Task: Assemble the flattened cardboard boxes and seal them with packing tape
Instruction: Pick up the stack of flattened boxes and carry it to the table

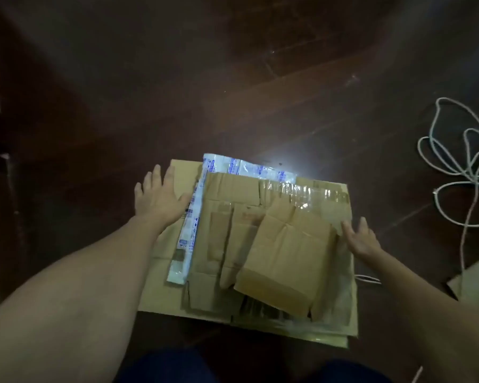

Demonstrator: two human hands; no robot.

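Flat boxes [285, 261] lie piled on the floor [233, 92]. Our left hand [161, 200] rests open on the bottom one, our right hand [361, 240] open beside. We should lift just 1 box.

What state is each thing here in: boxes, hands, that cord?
Bottom cardboard sheet: flat, under the rest.
Taped carton: flattened, printed tape along two edges.
Small top carton: flattened, creased, lying askew.
Left hand: open, fingers spread, on the bottom cardboard sheet.
Right hand: open, beside the small top carton.
Cord: loosely tangled.
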